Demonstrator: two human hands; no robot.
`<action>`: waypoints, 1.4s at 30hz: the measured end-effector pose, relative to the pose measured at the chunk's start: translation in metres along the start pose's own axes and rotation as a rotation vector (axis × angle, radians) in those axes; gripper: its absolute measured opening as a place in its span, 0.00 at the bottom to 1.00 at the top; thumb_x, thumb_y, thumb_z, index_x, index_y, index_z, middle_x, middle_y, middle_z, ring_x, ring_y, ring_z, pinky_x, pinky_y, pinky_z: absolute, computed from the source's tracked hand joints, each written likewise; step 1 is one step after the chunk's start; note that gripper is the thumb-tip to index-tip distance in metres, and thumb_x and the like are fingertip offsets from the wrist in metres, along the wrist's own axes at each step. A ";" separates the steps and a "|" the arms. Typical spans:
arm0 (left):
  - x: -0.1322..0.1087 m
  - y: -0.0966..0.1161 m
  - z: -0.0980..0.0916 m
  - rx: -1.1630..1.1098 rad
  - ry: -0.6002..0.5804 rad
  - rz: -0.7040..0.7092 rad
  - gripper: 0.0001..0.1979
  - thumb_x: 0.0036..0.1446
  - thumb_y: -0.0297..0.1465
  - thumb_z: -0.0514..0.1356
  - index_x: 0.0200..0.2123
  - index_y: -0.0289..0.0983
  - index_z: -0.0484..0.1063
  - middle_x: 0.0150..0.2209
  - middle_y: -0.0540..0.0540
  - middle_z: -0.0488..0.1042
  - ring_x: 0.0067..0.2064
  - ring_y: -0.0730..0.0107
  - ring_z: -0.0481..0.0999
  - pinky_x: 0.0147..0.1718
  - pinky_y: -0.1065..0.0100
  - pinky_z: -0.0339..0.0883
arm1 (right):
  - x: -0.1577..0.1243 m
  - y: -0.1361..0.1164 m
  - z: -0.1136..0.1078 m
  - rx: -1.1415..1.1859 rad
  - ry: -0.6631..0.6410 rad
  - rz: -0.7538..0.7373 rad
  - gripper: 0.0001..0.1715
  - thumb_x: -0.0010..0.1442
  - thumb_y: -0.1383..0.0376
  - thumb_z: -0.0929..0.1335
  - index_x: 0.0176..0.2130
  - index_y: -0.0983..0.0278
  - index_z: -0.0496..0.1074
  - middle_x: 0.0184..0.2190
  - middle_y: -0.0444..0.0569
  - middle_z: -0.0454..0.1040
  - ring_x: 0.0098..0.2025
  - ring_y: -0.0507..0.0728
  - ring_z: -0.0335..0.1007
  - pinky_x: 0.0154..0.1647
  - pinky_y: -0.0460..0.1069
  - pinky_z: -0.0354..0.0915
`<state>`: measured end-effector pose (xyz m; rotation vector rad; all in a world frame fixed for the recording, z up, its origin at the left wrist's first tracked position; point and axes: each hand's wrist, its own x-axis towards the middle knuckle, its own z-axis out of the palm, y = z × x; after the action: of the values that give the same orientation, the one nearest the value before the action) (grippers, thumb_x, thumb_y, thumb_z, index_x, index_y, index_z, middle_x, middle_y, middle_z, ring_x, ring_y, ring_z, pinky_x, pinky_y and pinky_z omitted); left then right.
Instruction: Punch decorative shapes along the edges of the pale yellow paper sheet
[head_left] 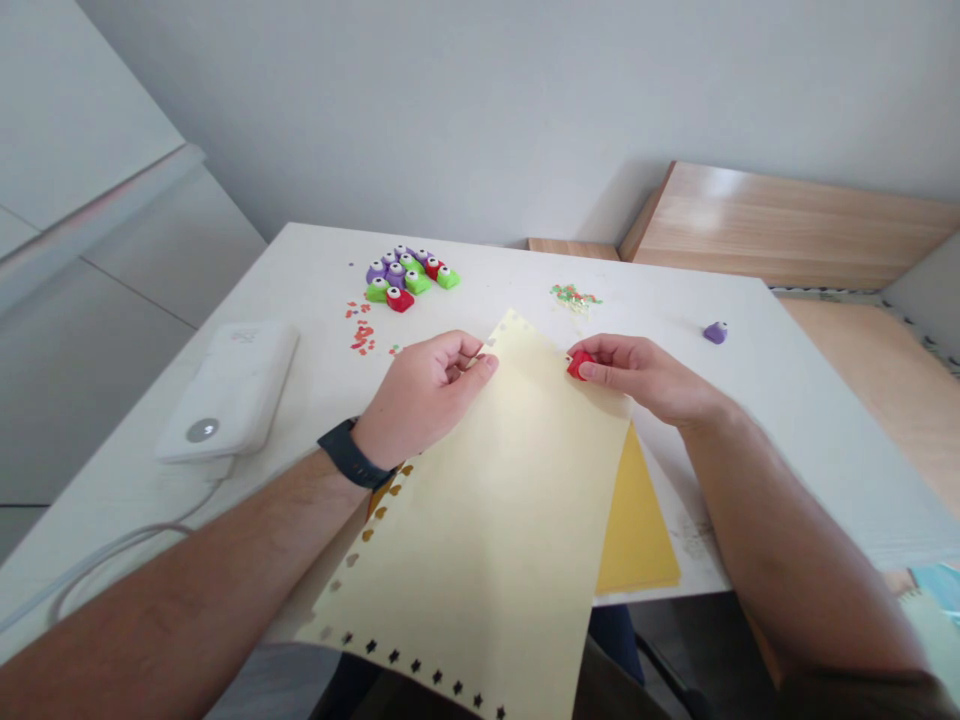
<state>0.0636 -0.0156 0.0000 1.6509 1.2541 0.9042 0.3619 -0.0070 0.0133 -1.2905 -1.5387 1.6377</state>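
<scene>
Work piece: a cream sheet [517, 490], centred in the frame, lying partly over a yellow sheet [637, 535] and overhanging the near edge of the worktop [660, 300]. Left hand [431, 385]: fingers clamped on the sheet's left edge, near its top corner. Right hand [645, 378]: thumb and fingers clamped on a red punch [579, 365], right of centre, at the sheet's upper right edge. From my position I could not tell whether paper sat in the punch slot.

Progress, as judged from the sheet: star cutouts lined the lower edge, and heart-like cutouts lined the visible part of the left edge; the left hand hid the rest. The upper right edge showed a few small cutouts near the top corner only, so that row looked part done. The long right edge showed no cutouts and appeared to be left for punching, should a full border be required.

Other parts: grouped punches [412, 283] and red clippings [363, 338], upper left; mixed clippings [574, 297], above centre; one purple punch [715, 333], right.
</scene>
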 end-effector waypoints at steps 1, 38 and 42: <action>0.000 0.000 0.000 0.002 0.000 0.001 0.15 0.65 0.45 0.65 0.38 0.37 0.75 0.31 0.50 0.76 0.28 0.72 0.70 0.26 0.72 0.59 | 0.000 0.000 0.000 0.001 0.000 0.001 0.22 0.62 0.50 0.78 0.50 0.59 0.80 0.45 0.50 0.83 0.42 0.58 0.79 0.43 0.53 0.71; -0.002 0.005 0.000 0.011 0.015 -0.017 0.14 0.63 0.44 0.65 0.38 0.39 0.75 0.32 0.49 0.79 0.28 0.70 0.71 0.25 0.71 0.59 | 0.002 0.000 0.006 -0.069 0.034 -0.049 0.21 0.60 0.50 0.78 0.46 0.60 0.79 0.42 0.50 0.81 0.42 0.59 0.75 0.44 0.54 0.70; -0.002 0.004 0.000 0.003 0.012 -0.012 0.13 0.64 0.43 0.64 0.38 0.39 0.75 0.32 0.49 0.78 0.28 0.70 0.70 0.25 0.71 0.59 | 0.004 0.001 0.007 -0.067 0.038 -0.060 0.19 0.61 0.52 0.77 0.45 0.60 0.79 0.41 0.49 0.80 0.41 0.58 0.73 0.43 0.53 0.68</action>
<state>0.0642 -0.0182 0.0033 1.6409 1.2725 0.9062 0.3543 -0.0070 0.0104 -1.2905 -1.6063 1.5278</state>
